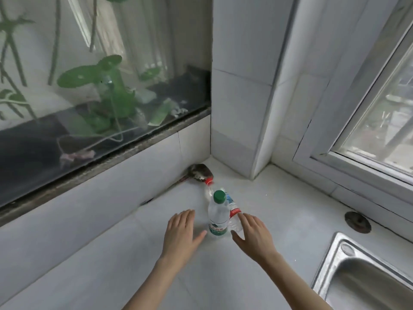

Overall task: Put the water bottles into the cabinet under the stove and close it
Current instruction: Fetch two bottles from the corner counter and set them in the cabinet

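A clear water bottle with a green cap [218, 217] stands upright on the white counter [223, 276]. Right behind it is a second clear bottle with a red cap and red label [233, 210], partly hidden by the first. My left hand [182, 229] hovers open just left of the green-capped bottle, fingers spread, not touching it. My right hand [251, 233] is open on the right side, its fingertips at the red-labelled bottle. The cabinet and stove are out of view.
A steel sink [362, 278] fills the lower right corner. A dark scrubbing brush [199, 172] lies in the counter's back corner. A round dark drain cover [357, 222] sits near the window sill. Windows stand to the left, with plants behind, and right.
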